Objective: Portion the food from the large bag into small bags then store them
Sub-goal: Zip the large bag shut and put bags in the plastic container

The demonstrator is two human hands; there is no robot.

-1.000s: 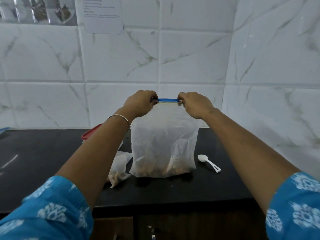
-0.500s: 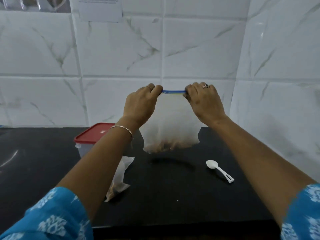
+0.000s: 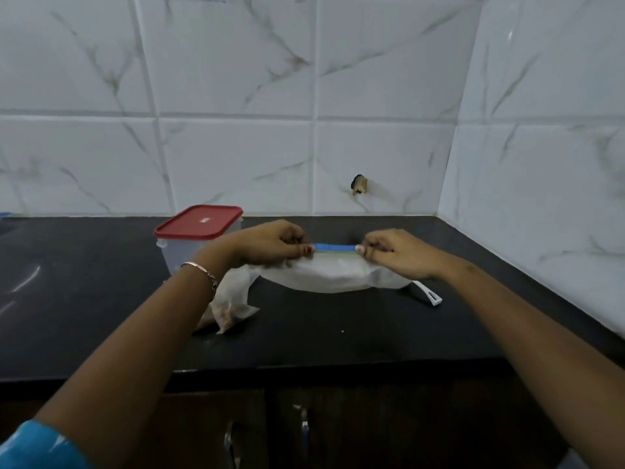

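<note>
Pinching both ends of blue zip strip (image 3: pixel 333 247): left hand (image 3: pixel 270 243) thumb and fingers curled tight on one end, right hand (image 3: pixel 395 253) likewise on other end; fingertips (image 3: pixel 307 251) pressed on strip, nothing else held. Strip's long axis runs level, straight across between hands, so neither hand nearer. Large bag (image 3: pixel 338 277) sags directly below fingers, body slumped onto black countertop (image 3: pixel 101 299). Outward: small bag (image 3: pixel 233 299) under left wrist, red-lidded container (image 3: pixel 199 221) beyond left hand, white scoop (image 3: pixel 429 294) handle below right wrist. Judgement: coming move follows strip axis.
</note>
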